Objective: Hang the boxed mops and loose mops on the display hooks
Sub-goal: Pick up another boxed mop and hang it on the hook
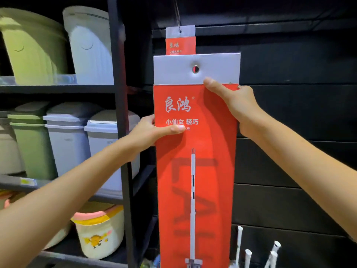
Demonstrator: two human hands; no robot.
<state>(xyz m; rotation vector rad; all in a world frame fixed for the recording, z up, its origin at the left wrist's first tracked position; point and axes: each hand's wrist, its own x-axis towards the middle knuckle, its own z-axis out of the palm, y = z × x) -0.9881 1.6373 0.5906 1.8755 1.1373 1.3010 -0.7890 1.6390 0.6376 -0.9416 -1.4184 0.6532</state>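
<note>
Both hands grasp tall red cardboard mop box (195,171): left hand (148,132) pinching left edge, right hand (235,105) near top. Risk: eyelet hole (195,69) misses unseen hook, box slips.

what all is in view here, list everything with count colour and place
tall red cardboard mop box with grey hang tab: one, red and grey, centre, gripped in both hands
second red boxed mop: one, red and grey, behind and above, hanging on a string
lidded plastic bins: several, grey and green, middle shelf at left
large plastic bins: one green, one grey, top shelf at left
cream plastic bucket with cartoon print: one, lower shelf
black metal shelf rack: one, left
white mop handles: several, bottom right
black slat wall: right
left hand: on the box's left edge
right hand: at the box's upper right edge
</note>
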